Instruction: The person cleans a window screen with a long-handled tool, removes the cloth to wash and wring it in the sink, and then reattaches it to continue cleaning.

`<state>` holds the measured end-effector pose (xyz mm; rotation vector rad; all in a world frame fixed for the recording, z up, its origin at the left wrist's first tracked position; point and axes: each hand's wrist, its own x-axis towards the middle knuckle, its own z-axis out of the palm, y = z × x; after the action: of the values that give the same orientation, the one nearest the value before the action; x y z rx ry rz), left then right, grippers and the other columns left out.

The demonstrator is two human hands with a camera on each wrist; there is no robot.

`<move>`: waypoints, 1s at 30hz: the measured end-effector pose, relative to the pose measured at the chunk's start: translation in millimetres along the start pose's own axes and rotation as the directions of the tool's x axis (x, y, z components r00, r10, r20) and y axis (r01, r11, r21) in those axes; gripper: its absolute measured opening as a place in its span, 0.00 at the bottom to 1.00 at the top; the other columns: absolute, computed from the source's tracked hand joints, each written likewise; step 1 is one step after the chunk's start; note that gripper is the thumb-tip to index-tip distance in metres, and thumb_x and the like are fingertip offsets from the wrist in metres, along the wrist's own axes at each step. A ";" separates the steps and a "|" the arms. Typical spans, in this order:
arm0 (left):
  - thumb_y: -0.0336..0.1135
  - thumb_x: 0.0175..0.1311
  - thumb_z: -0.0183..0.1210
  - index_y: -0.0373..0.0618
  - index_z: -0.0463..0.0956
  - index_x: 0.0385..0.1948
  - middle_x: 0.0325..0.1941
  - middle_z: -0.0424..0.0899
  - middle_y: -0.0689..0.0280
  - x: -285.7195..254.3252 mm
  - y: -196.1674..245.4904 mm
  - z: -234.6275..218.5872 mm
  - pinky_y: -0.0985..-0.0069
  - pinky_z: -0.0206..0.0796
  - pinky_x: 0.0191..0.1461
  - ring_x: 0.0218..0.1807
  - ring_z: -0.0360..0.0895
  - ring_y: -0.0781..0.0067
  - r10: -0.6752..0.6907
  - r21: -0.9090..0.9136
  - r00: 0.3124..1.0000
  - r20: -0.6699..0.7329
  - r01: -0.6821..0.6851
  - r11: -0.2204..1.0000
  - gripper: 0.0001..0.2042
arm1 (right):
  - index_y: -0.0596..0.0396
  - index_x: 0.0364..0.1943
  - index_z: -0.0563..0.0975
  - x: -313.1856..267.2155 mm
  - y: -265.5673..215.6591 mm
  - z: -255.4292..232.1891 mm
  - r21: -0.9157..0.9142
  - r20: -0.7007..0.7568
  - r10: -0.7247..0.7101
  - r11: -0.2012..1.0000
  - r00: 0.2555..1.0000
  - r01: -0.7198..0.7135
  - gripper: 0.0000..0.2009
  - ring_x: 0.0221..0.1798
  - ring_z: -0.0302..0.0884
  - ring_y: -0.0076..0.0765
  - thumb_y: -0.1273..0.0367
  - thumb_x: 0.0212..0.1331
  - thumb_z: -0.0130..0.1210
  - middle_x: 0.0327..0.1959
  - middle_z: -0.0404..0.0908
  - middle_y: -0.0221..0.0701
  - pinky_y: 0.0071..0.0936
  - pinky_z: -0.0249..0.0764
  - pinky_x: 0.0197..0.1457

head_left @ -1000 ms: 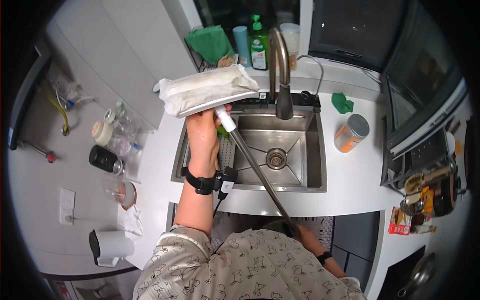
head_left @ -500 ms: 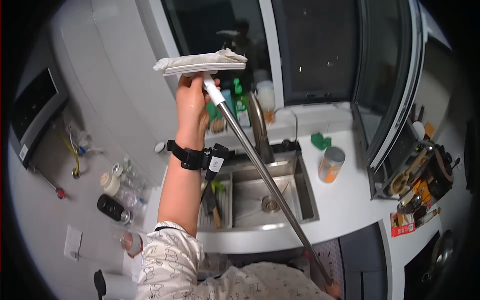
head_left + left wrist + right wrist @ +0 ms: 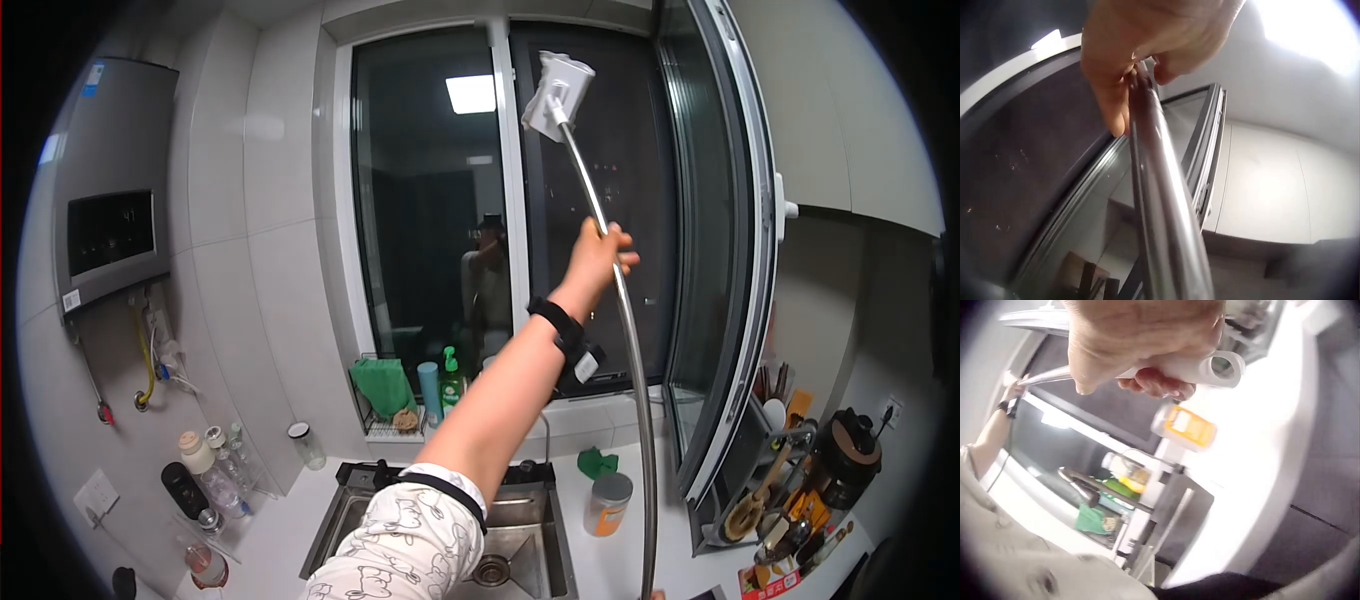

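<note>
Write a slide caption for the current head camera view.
The left hand grips a metal pole, its white head raised before a dark window.

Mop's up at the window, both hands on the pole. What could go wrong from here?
1. The mop head is high beside the window frame; a sideways slip might knock it.
2. The pole appears close to the jar in the head view, so a low swing could tip it.
3. The cloth has loose-looking edges past the mop head, so it might snag or work off.
</note>
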<state>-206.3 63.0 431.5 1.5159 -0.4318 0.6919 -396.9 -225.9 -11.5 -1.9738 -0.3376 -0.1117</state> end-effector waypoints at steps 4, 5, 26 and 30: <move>0.39 0.61 0.50 0.33 0.43 0.62 0.35 0.75 0.63 19.1 -48.2 39.0 0.82 0.65 0.30 0.29 0.73 0.78 0.056 0.394 0.998 -0.021 -0.043 0.918 0.33 | 0.56 0.49 0.69 103.3 -37.3 -6.3 0.260 -0.178 -0.228 0.927 0.957 0.269 0.15 0.17 0.66 0.33 0.63 0.61 0.43 0.16 0.69 0.35 0.28 0.64 0.20; 0.40 0.61 0.51 0.31 0.45 0.61 0.41 0.74 0.60 19.8 -56.1 44.9 0.81 0.66 0.33 0.29 0.73 0.77 0.086 0.446 0.996 -0.025 -0.066 0.892 0.33 | 0.55 0.46 0.71 131.7 -47.1 -10.8 0.400 -0.211 -0.221 0.869 0.952 0.291 0.15 0.10 0.59 0.21 0.61 0.63 0.41 0.12 0.64 0.27 0.19 0.60 0.14; 0.35 0.62 0.50 0.39 0.61 0.56 0.57 0.65 0.59 -255.9 98.2 -168.4 0.76 0.67 0.51 0.51 0.73 0.68 -0.292 0.483 0.923 -0.250 0.381 0.788 0.21 | 0.35 0.66 0.45 289.3 -139.4 34.7 0.698 0.307 -0.128 0.703 0.943 -0.132 0.24 0.09 0.52 0.19 0.58 0.67 0.32 0.10 0.56 0.23 0.18 0.56 0.10; 0.41 0.62 0.50 0.35 0.61 0.54 0.56 0.67 0.56 -275.3 133.9 -171.5 0.76 0.71 0.46 0.49 0.74 0.67 0.030 0.439 0.951 -0.306 0.113 0.892 0.23 | 0.35 0.65 0.48 340.1 -212.9 41.7 0.664 0.146 -0.294 0.737 0.945 0.127 0.23 0.09 0.52 0.18 0.56 0.66 0.32 0.12 0.57 0.23 0.17 0.53 0.10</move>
<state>-525.1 182.3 346.1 1.8068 0.0076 1.0262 -136.0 -44.2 236.7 -1.2429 -0.6683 0.0975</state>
